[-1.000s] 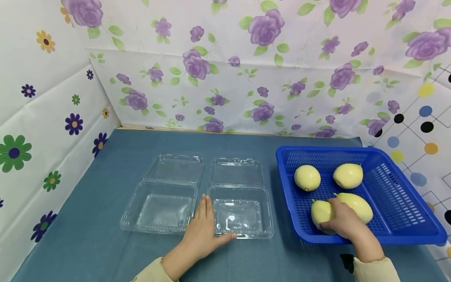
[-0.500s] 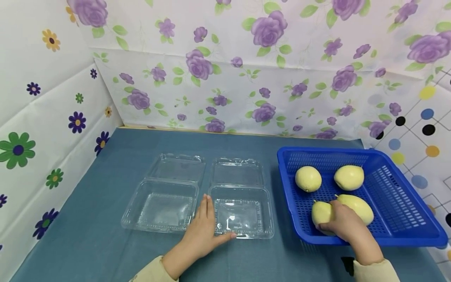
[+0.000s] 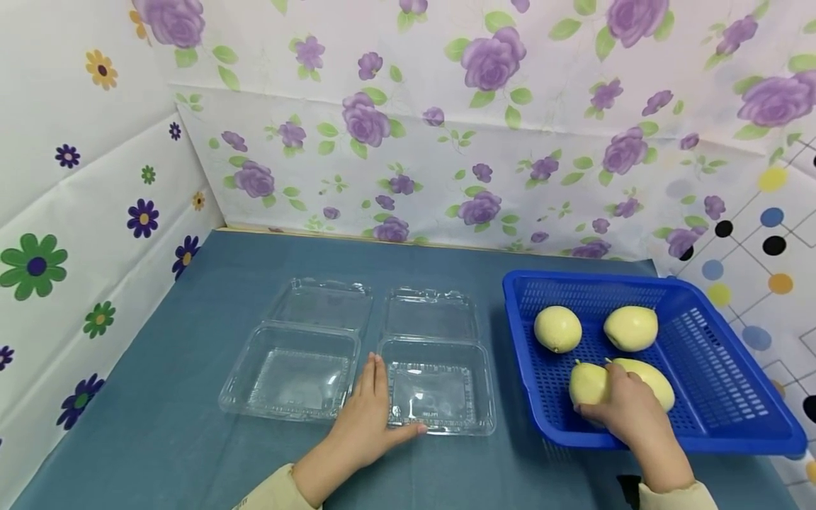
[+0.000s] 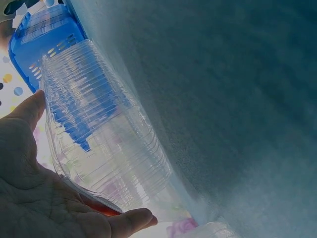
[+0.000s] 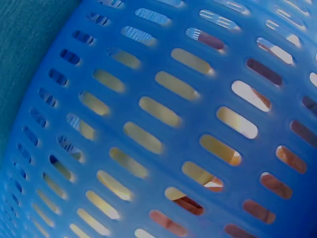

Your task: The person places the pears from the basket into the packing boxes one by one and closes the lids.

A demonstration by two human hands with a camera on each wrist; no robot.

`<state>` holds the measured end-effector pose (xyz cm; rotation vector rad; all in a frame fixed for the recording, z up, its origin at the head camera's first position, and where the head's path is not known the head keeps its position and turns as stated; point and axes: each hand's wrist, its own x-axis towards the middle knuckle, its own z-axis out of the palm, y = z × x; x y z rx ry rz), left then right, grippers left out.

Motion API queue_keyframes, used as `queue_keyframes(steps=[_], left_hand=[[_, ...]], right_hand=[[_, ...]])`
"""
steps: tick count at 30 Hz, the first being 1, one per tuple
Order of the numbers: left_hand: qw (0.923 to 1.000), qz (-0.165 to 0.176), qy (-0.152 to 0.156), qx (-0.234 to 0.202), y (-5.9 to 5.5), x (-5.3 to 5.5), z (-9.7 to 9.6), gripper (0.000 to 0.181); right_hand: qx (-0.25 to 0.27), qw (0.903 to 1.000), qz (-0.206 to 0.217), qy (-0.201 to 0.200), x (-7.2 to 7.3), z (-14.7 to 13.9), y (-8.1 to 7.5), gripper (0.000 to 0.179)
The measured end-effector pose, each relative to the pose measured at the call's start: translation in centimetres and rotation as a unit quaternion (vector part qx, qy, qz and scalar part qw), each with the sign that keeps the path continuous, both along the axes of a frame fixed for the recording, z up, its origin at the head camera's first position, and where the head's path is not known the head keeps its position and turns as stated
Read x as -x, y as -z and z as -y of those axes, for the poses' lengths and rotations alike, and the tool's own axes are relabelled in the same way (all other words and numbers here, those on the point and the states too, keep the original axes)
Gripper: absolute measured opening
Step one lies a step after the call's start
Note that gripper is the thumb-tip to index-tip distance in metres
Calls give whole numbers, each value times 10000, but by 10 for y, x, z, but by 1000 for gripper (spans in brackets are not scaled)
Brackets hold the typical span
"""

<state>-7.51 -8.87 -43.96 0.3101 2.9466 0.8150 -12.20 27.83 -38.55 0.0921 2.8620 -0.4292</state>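
Note:
In the head view my right hand [image 3: 634, 411] reaches over the near rim of the blue basket [image 3: 523, 397]. It grips a pale yellow pear-like fruit [image 3: 588, 386] with a short stem, thumb on the near left side. A longer fruit [image 3: 650, 379] lies right beside it, partly behind the fingers. My left hand [image 3: 365, 425] has its fingers straight along the left side of the right clear plastic clamshell box [image 3: 440, 397], with the thumb at its front edge. The left wrist view shows thumb and fingers spread around the box's corner [image 4: 99, 129].
Two more yellow fruits, one at the left [image 3: 557, 329] and one at the back [image 3: 631, 329], sit in the basket. Another open clamshell box [image 3: 290, 375] stands left of my left hand. The basket's slotted wall [image 5: 148, 119] fills the right wrist view. Patterned sheets enclose the blue-grey table [image 3: 159, 368].
The gripped fruit and my right hand have shifted slightly rightward within the basket. My left hand stays at the box. The head view has tilted slightly.

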Motion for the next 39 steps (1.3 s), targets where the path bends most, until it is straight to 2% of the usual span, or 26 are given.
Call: queue_keyframes(steps=[6, 12, 15, 19, 22, 32, 39], left_hand=[[10000, 19, -18, 6, 1, -1, -1, 118], [10000, -47, -30, 34, 3, -2, 0, 118], [9999, -76, -29, 76, 3, -2, 0, 118], [9998, -122, -40, 127, 2, -2, 0, 118], [9998, -140, -43, 149, 0, -2, 0, 117], [9997, -121, -15, 202, 0, -1, 0, 117], [9998, -125, -25, 179, 1, -2, 0, 117]], right_hand=[[-137, 9976, -659, 144, -8, 1, -2, 83], [-133, 9943, -1049, 108, -12, 5, -4, 83], [-132, 9896, -1428, 147, -16, 9, -3, 82], [-95, 9784, -2057, 190, -20, 14, -4, 83], [-71, 9729, -2302, 222, -21, 17, -7, 84], [15, 9703, -2390, 368, -28, 29, -18, 83], [72, 9629, -2677, 337, -31, 36, -22, 82]])
